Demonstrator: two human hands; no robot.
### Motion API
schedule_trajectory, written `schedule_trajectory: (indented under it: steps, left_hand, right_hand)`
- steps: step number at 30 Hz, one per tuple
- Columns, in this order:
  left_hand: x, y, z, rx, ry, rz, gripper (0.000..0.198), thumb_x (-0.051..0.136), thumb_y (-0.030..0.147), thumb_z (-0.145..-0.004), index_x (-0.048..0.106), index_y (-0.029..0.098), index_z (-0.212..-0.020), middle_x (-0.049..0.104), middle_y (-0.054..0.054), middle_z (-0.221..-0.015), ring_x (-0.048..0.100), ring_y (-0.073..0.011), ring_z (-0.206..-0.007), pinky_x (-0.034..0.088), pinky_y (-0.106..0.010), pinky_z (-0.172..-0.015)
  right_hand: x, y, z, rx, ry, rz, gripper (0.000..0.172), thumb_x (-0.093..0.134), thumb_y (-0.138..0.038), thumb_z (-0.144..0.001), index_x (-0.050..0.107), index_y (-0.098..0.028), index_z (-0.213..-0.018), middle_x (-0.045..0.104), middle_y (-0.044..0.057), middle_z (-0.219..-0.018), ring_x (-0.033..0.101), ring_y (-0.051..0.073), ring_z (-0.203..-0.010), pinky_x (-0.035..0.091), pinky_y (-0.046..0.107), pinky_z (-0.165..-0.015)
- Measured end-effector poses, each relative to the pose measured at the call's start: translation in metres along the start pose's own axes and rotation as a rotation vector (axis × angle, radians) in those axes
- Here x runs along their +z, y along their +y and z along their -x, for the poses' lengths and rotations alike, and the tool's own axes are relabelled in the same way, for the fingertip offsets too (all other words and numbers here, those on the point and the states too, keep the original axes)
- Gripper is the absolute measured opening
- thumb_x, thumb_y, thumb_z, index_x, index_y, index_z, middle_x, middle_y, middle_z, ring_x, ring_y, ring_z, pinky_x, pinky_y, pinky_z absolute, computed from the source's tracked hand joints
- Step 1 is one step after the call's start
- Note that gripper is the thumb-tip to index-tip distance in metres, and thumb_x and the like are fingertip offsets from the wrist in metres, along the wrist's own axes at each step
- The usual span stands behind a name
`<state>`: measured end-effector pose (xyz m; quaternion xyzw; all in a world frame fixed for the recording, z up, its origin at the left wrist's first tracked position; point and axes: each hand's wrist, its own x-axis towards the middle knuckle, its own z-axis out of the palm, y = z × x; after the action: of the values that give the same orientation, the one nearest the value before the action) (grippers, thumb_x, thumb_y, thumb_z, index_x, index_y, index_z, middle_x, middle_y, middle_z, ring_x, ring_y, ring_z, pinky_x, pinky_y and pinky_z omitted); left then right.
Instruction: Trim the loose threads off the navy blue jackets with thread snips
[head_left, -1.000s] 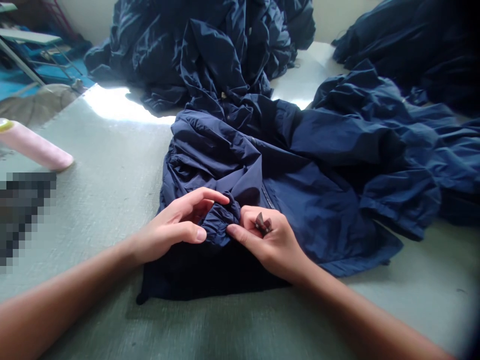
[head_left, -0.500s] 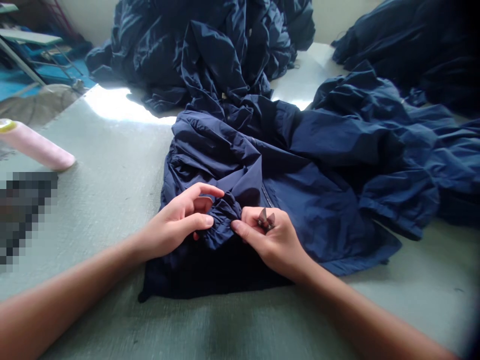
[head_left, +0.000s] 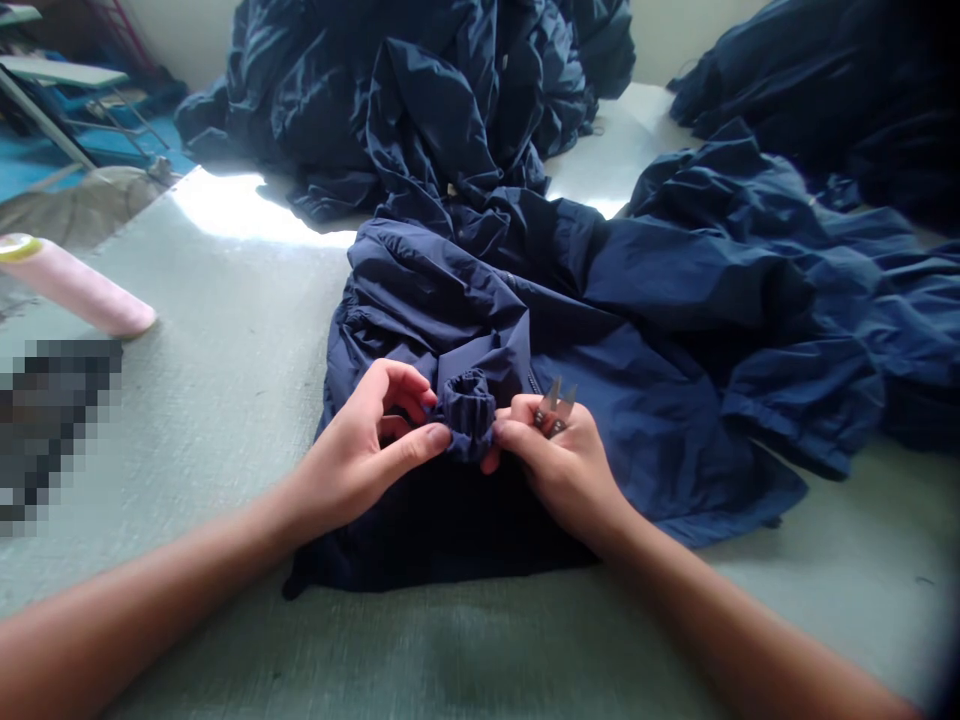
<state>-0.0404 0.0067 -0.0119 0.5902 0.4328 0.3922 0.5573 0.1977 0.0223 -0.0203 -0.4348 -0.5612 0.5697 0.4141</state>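
Observation:
A navy jacket [head_left: 600, 330] lies spread on the pale green table [head_left: 225, 350]. Both my hands pinch its gathered elastic sleeve cuff [head_left: 466, 410], which stands up with its round opening facing me. My left hand [head_left: 364, 450] grips the cuff's left side between thumb and fingers. My right hand [head_left: 559, 465] grips the right side with thumb and forefinger and also holds small metal thread snips [head_left: 553, 405], whose blades point up and away. The jacket's zipper [head_left: 531, 380] shows just behind the cuff.
More navy jackets are heaped at the back [head_left: 420, 90] and on the right [head_left: 817, 130]. A pink roll [head_left: 75, 285] lies at the left edge of the table, above a blurred patch. Beyond the table's left corner I see blue floor and metal frames.
Both hands have lifted and turned the cuff so that its opening now faces me. The snips in my right hand have risen and their blades catch the light.

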Motion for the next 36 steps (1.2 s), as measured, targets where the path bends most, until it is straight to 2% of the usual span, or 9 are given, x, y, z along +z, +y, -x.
schedule_trajectory:
  steps: [2, 4, 8, 11, 15, 19, 22, 29, 36]
  left_hand:
    - [0.002, -0.001, 0.000, 0.065, 0.058, -0.072, 0.031, 0.073, 0.043, -0.103, 0.058, 0.025, -0.124, 0.062, -0.005, -0.120, 0.064, -0.0205, -0.112, 0.058, -0.030, -0.086]
    - [0.003, -0.001, 0.001, 0.176, 0.055, -0.196, 0.026, 0.068, 0.040, -0.105, 0.062, 0.026, -0.125, 0.061, -0.008, -0.133, 0.061, -0.0253, -0.125, 0.058, -0.037, -0.096]
    - [0.007, 0.002, 0.006, 0.413, -0.045, -0.603, 0.032, 0.063, 0.028, -0.108, 0.059, 0.028, -0.140, 0.054, -0.011, -0.155, 0.049, -0.0307, -0.144, 0.044, -0.052, -0.120]
    - [0.010, 0.001, 0.008, 0.479, -0.112, -0.734, 0.043, 0.061, 0.024, -0.108, 0.050, 0.029, -0.150, 0.053, -0.011, -0.158, 0.049, -0.0293, -0.146, 0.042, -0.051, -0.125]
    - [0.009, -0.002, 0.005, 0.399, -0.092, -0.705, 0.051, 0.064, 0.031, -0.108, 0.043, 0.023, -0.153, 0.060, -0.013, -0.149, 0.056, -0.0272, -0.140, 0.045, -0.044, -0.122]
    - [0.006, 0.001, 0.002, 0.311, -0.079, -0.703, 0.035, 0.064, 0.036, -0.109, 0.054, 0.022, -0.138, 0.066, -0.008, -0.135, 0.061, -0.0247, -0.128, 0.048, -0.040, -0.114]
    - [0.005, 0.004, 0.002, 0.247, -0.058, -0.674, 0.023, 0.065, 0.037, -0.108, 0.058, 0.023, -0.125, 0.067, -0.004, -0.123, 0.063, -0.0228, -0.117, 0.049, -0.038, -0.106]
    - [0.005, 0.003, 0.001, 0.269, -0.061, -0.641, 0.014, 0.065, 0.024, -0.105, 0.051, 0.022, -0.107, 0.061, -0.004, -0.111, 0.057, -0.0218, -0.105, 0.048, -0.037, -0.095]
    - [0.005, 0.005, 0.000, 0.273, -0.076, -0.642, 0.020, 0.062, 0.012, -0.096, 0.047, 0.024, -0.103, 0.059, -0.003, -0.107, 0.055, -0.0224, -0.103, 0.048, -0.037, -0.091]
  right_hand:
    - [-0.001, 0.000, 0.000, 0.007, -0.046, -0.036, 0.043, 0.071, -0.026, -0.097, 0.046, -0.024, -0.063, 0.074, 0.003, -0.066, 0.063, 0.020, -0.067, 0.042, 0.035, -0.069]
    - [-0.002, -0.002, 0.001, 0.004, -0.115, -0.081, 0.041, 0.072, -0.033, -0.098, 0.050, -0.023, -0.066, 0.070, 0.002, -0.070, 0.062, 0.020, -0.071, 0.042, 0.035, -0.071]
    - [-0.005, -0.005, 0.003, -0.002, -0.177, -0.053, 0.045, 0.074, -0.050, -0.094, 0.049, -0.022, -0.068, 0.041, -0.005, -0.064, 0.036, 0.013, -0.059, 0.028, 0.031, -0.058]
    - [-0.005, -0.005, 0.004, 0.072, -0.123, 0.034, 0.048, 0.088, -0.040, -0.083, 0.046, -0.022, -0.068, 0.037, -0.006, -0.063, 0.032, 0.012, -0.060, 0.025, 0.031, -0.057]
    - [-0.004, 0.000, 0.003, 0.120, -0.070, -0.105, 0.045, 0.088, -0.036, -0.083, 0.047, -0.023, -0.070, 0.041, -0.004, -0.067, 0.039, 0.015, -0.065, 0.032, 0.032, -0.063]
    - [0.001, 0.000, -0.001, 0.129, 0.015, -0.381, 0.046, 0.090, -0.022, -0.078, 0.044, -0.024, -0.079, 0.046, -0.005, -0.074, 0.042, 0.014, -0.068, 0.034, 0.029, -0.066]
    - [0.005, -0.003, -0.002, 0.156, 0.047, -0.490, 0.042, 0.087, -0.017, -0.076, 0.046, -0.024, -0.084, 0.047, -0.005, -0.075, 0.044, 0.014, -0.068, 0.034, 0.028, -0.065]
    - [0.006, -0.006, -0.002, 0.189, 0.085, -0.470, 0.038, 0.084, -0.016, -0.073, 0.047, -0.023, -0.080, 0.042, -0.005, -0.071, 0.039, 0.013, -0.066, 0.032, 0.027, -0.063]
    - [0.007, -0.004, 0.000, 0.092, 0.059, -0.391, 0.040, 0.085, -0.019, -0.078, 0.045, -0.024, -0.079, 0.040, -0.006, -0.072, 0.033, 0.014, -0.066, 0.029, 0.029, -0.061]
